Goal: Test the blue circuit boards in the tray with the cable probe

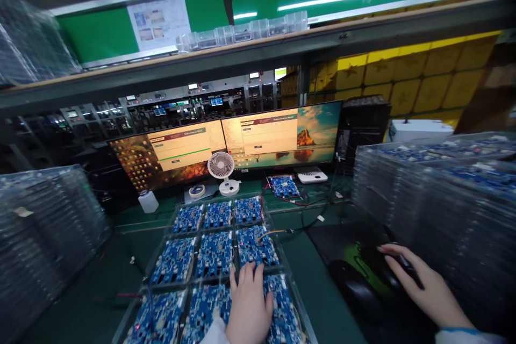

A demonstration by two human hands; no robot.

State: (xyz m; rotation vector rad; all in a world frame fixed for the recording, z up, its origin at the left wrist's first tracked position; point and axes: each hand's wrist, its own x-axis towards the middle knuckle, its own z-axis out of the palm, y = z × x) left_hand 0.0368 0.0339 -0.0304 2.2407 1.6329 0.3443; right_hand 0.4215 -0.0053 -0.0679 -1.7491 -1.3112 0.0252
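My left hand (250, 303) lies over a clear plastic tray (298, 306) of blue circuit boards, its fingers stretched forward and slightly apart. The fingertips are at the near edge of a circuit board (256, 244) in the right column, which has a thin yellow-orange cable (272, 233) attached and a small red light. Over on the right, my right hand (427, 282) curves around a dark computer mouse (409, 269), mostly hidden by the fingers. A second black mouse (350, 279) sits to its left on a black and green mouse pad (326, 242).
Two monitors (282, 134) stand behind the tray, with a small white fan (221, 166) before them. Tall stacks of clear trays flank the bench, one left (48, 231) and one right (455, 215). Loose cables (310, 223) cross the green mat. A shelf (242, 48) spans overhead.
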